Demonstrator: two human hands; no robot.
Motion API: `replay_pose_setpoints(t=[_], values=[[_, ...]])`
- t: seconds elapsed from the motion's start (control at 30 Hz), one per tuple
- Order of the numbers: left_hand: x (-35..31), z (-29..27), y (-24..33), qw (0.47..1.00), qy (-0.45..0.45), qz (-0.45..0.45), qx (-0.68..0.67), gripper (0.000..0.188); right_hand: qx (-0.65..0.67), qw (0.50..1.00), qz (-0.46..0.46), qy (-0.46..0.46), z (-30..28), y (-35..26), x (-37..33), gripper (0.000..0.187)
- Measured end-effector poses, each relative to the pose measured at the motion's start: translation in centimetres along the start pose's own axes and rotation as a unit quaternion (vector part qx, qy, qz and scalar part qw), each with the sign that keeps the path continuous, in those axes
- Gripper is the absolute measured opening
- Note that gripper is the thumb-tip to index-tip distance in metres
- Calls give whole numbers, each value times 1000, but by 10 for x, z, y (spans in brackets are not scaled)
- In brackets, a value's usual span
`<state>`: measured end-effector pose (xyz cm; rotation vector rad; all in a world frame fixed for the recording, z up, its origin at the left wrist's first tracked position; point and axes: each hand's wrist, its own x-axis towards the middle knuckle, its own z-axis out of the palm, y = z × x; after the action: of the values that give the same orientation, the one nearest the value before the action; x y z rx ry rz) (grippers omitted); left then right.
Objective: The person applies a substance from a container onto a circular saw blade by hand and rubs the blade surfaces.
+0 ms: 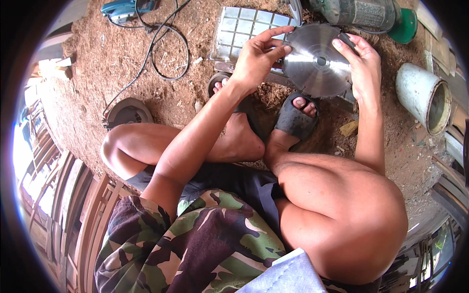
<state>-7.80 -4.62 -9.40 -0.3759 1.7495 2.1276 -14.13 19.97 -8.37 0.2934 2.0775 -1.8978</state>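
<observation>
A round steel circular saw blade [312, 71], with a hole at its centre, is upright in front of my feet, its shiny face toward me. My left hand [259, 58] grips its left edge, the thumb and index finger at the rim. At the upper right edge, my right hand [364, 63] holds it with the thumb on the face and the fingers behind. A small dark piece shows beside the right fingers; I cannot make out what it is. Directly behind the blade stand a gridded, tile-like panel [239, 31] and a green motor-like machine [364, 14].
Sawdust covers the ground. A blue power tool [127, 10] and its looped black cable [187, 58] lie at the far left. Another dark disc [129, 112] rests near my left knee. A whitish bucket [415, 90] lies tipped at the right. Wooden strips [88, 219] are stacked at the lower left.
</observation>
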Motion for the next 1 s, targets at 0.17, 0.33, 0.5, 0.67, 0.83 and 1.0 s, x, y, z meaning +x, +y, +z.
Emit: replay_pose_setpoints(t=[0.17, 0.33, 0.5, 0.67, 0.83, 1.0], values=[[-1, 0, 2, 1000, -2, -5, -15, 47, 3, 1000, 2, 2, 2, -4, -3, 35], [-1, 0, 1, 1000, -3, -2, -3, 47, 6, 1000, 5, 2, 2, -8, -6, 33], [-2, 1, 1, 1000, -5, -4, -19, 48, 5, 1000, 4, 6, 0, -6, -6, 31], [-4, 3, -1, 998, 18, 7, -56, 41, 23, 999, 32, -35, -9, -4, -6, 32], [-1, 0, -8, 997, 28, 11, -67, 25, -25, 986, 49, -158, -11, -17, -12, 33], [3, -2, -8, 998, 26, 25, -47, 26, 39, 976, 84, -197, -8, -4, -9, 28]])
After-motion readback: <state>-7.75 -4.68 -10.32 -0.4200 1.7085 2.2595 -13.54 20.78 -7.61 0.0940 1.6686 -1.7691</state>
